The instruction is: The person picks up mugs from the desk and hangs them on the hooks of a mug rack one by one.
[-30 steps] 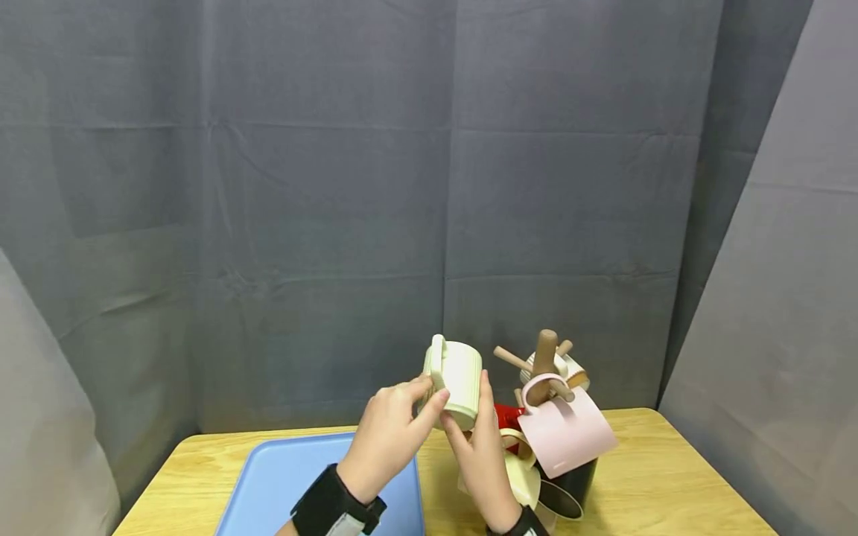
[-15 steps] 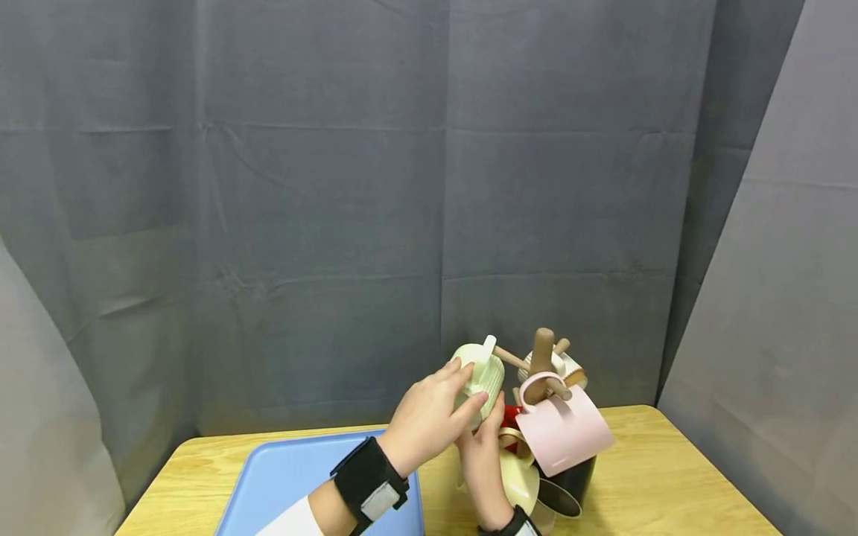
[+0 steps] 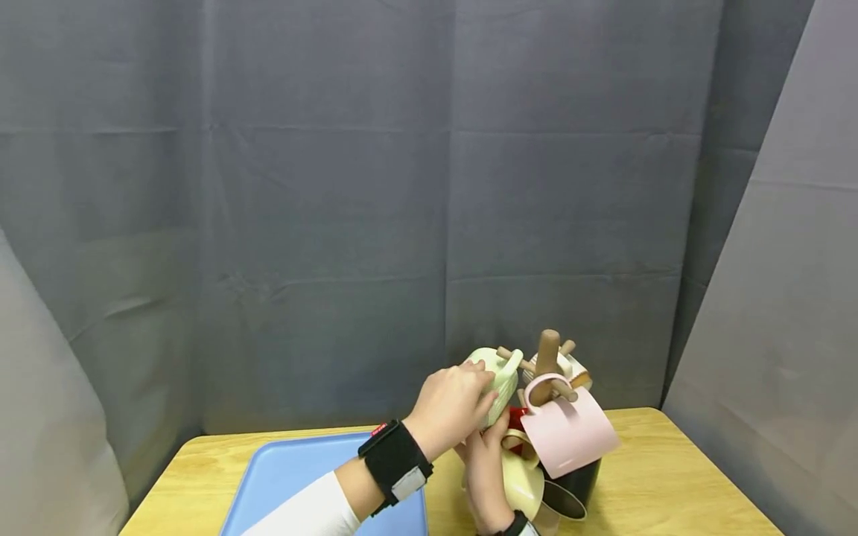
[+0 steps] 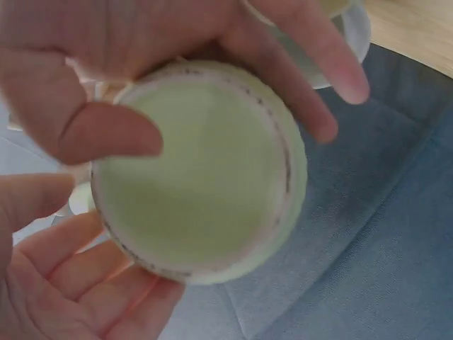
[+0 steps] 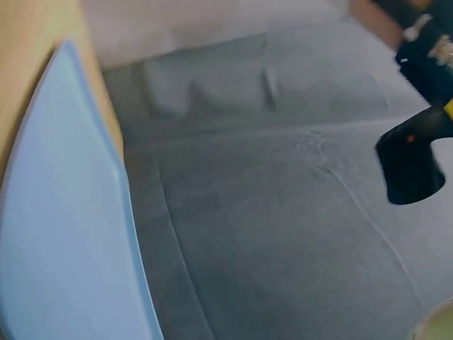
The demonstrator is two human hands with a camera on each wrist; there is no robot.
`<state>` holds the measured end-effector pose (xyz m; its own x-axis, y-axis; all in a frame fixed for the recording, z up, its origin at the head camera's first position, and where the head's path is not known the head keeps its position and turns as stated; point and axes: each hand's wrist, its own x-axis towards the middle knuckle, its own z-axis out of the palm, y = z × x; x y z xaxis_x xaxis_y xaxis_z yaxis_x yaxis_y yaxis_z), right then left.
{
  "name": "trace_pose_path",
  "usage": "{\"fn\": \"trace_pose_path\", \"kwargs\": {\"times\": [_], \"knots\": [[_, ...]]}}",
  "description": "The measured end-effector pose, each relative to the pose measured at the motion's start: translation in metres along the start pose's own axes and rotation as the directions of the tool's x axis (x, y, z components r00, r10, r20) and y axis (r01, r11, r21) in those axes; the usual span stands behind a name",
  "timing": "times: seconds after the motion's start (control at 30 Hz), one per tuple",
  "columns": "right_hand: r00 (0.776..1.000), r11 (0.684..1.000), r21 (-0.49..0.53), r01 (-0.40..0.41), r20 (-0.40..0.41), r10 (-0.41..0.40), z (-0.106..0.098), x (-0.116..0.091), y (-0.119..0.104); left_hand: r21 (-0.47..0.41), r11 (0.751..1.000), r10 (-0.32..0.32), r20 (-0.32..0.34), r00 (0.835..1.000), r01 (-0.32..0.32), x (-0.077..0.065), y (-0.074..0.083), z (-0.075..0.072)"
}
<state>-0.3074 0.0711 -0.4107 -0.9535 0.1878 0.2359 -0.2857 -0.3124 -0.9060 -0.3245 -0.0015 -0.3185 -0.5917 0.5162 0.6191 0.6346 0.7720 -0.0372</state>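
A pale green ribbed mug (image 3: 499, 383) is held up beside the left side of a wooden mug rack (image 3: 547, 350). Its handle crosses in front of a left-hand peg, whose tip shows between handle and mug body. My left hand (image 3: 449, 409) grips the mug from the left, thumb lying over the mug's round base (image 4: 205, 177) in the left wrist view. From below, my right hand (image 3: 484, 476) cups the mug with its fingers against the side. The right wrist view shows only a sliver of the mug (image 5: 439, 326) and none of the right hand's fingers.
On the rack hang a pink mug (image 3: 570, 432), a white mug (image 3: 578, 371), a cream mug (image 3: 521, 484) and a dark mug (image 3: 566, 499); something red (image 3: 516, 419) shows behind. A blue tray (image 3: 288, 469) lies left on the wooden table (image 3: 670, 476). Grey cloth surrounds it.
Both hands have moved right with the green mug, the left hand more so. The mug has turned so its handle now faces right, at the rack's peg.
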Motion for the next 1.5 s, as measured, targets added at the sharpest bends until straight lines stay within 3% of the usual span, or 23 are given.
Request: {"fn": "trace_pose_path", "kwargs": {"times": [0.17, 0.4, 0.6, 0.8, 0.9, 1.07, 1.23, 1.5], "knots": [[0.995, 0.987, 0.135, -0.091, -0.036, 0.097, 0.0, 0.003, -0.005, 0.008, 1.0, -0.01, 0.016, 1.0, 0.01, 0.004, 0.0, 0.003], [0.981, 0.918, 0.347, -0.191, 0.042, 0.189, 0.0, 0.001, -0.01, -0.077, 0.997, -0.021, 0.043, 0.999, 0.024, 0.009, -0.007, 0.004], [0.947, 0.851, 0.416, -0.321, 0.162, 0.278, 0.0, -0.006, -0.012, -0.181, 0.981, -0.063, 0.078, 0.995, 0.076, 0.008, -0.014, 0.004], [0.885, 0.763, 0.459, -0.454, 0.33, 0.328, -0.004, -0.01, -0.024, -0.144, 0.988, -0.04, 0.064, 0.997, 0.048, 0.003, -0.011, 0.005], [0.872, 0.757, 0.452, -0.472, 0.369, 0.323, -0.004, -0.012, -0.029, -0.135, 0.99, -0.036, 0.046, 0.998, 0.042, 0.002, -0.011, 0.007], [0.862, 0.76, 0.437, -0.481, 0.392, 0.32, -0.005, -0.009, -0.03, -0.198, 0.978, -0.063, 0.035, 0.997, 0.069, -0.003, -0.009, 0.013], [0.864, 0.766, 0.443, -0.466, 0.415, 0.286, -0.008, -0.008, -0.025, -0.23, 0.972, -0.033, 0.028, 0.999, 0.039, -0.007, -0.008, 0.02], [0.877, 0.751, 0.487, -0.446, 0.406, 0.258, -0.008, -0.007, -0.02, -0.279, 0.96, 0.033, 0.075, 0.997, -0.01, -0.015, -0.012, 0.021]]}}
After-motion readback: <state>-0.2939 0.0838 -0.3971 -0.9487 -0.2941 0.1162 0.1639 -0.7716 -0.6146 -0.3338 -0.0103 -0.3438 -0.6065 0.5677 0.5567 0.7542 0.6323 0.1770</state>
